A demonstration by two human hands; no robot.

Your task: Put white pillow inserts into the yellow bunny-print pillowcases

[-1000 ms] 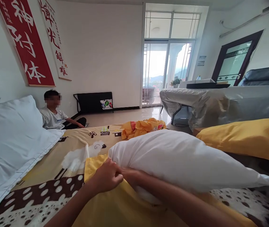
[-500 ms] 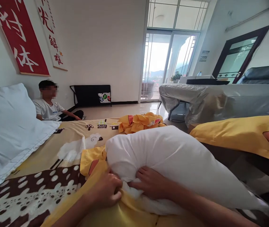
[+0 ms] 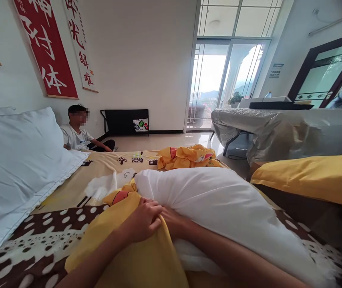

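Note:
My left hand [image 3: 147, 219] is closed on the edge of a yellow pillowcase [image 3: 129, 252], which hangs toward me with its opening to the right. My right hand [image 3: 171, 221] reaches in behind that edge, against the white pillow [image 3: 219, 192]. Its fingers are hidden by the cloth and my left hand, so their grip does not show. The pillow lies across the bed to the right, bulging beyond my right forearm. Near its left end, an orange-red printed patch shows on the pillowcase.
A patterned blanket [image 3: 69, 230] covers the bed. White pillows [image 3: 23, 160] rest at left. Crumpled yellow cloth [image 3: 186, 157] lies at the far edge; another yellow cloth [image 3: 315, 176] is at right. A person [image 3: 76, 134] sits beyond the bed. A plastic-covered table [image 3: 285, 124] stands behind.
My right hand has moved left, from the pillow's visible surface to behind the pillowcase edge. My left hand has drawn the pillowcase up over its fingers. The view has turned left.

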